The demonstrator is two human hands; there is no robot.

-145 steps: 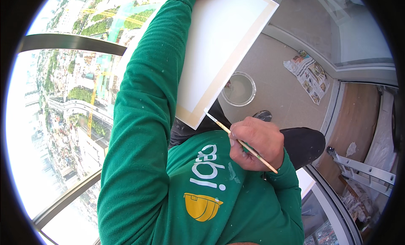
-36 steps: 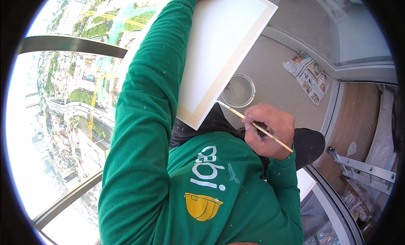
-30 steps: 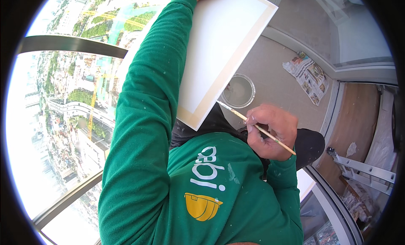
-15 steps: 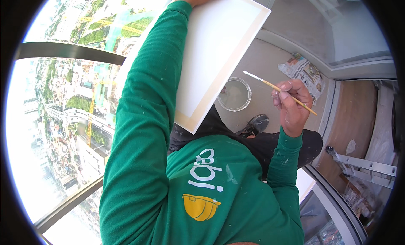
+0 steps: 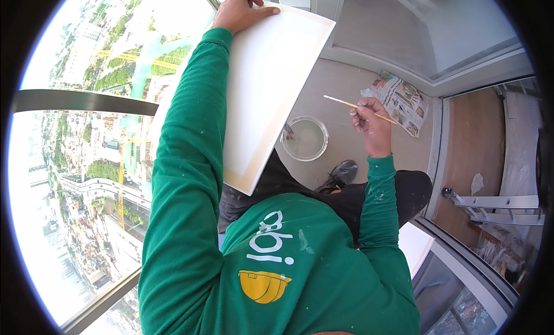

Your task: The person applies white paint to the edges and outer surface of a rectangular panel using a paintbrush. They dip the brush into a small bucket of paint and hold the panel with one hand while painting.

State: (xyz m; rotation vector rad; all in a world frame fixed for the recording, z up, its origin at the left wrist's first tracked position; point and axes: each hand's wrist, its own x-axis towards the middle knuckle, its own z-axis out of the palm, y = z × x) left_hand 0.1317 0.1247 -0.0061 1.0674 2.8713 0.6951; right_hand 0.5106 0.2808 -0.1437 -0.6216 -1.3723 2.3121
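My left hand (image 5: pixel 243 12) grips the far edge of a flat white panel (image 5: pixel 262 81), thumb on its face and fingers over the edge. A beige strip runs along the panel's right and lower border, and its near corner rests by my thigh. In my right hand (image 5: pixel 372 124) is a thin paintbrush (image 5: pixel 340 101), pinched between thumb and fingers. Its white-coated tip points left toward the panel without touching it. Below the brush, a round clear container (image 5: pixel 325 143) stands on the floor; what it holds is hard to make out.
Tall windows (image 5: pixel 86 173) fill the left side, with a city far below. Crumpled newspaper (image 5: pixel 407 104) lies on the floor at the right. Farther right are a door frame and a metal ladder (image 5: pixel 502 202). My shoe (image 5: pixel 344 172) sits near the container.
The whole view has shifted, bringing my left hand fully into sight on the panel's edge. My right hand has turned the brush slightly flatter, still holding it.
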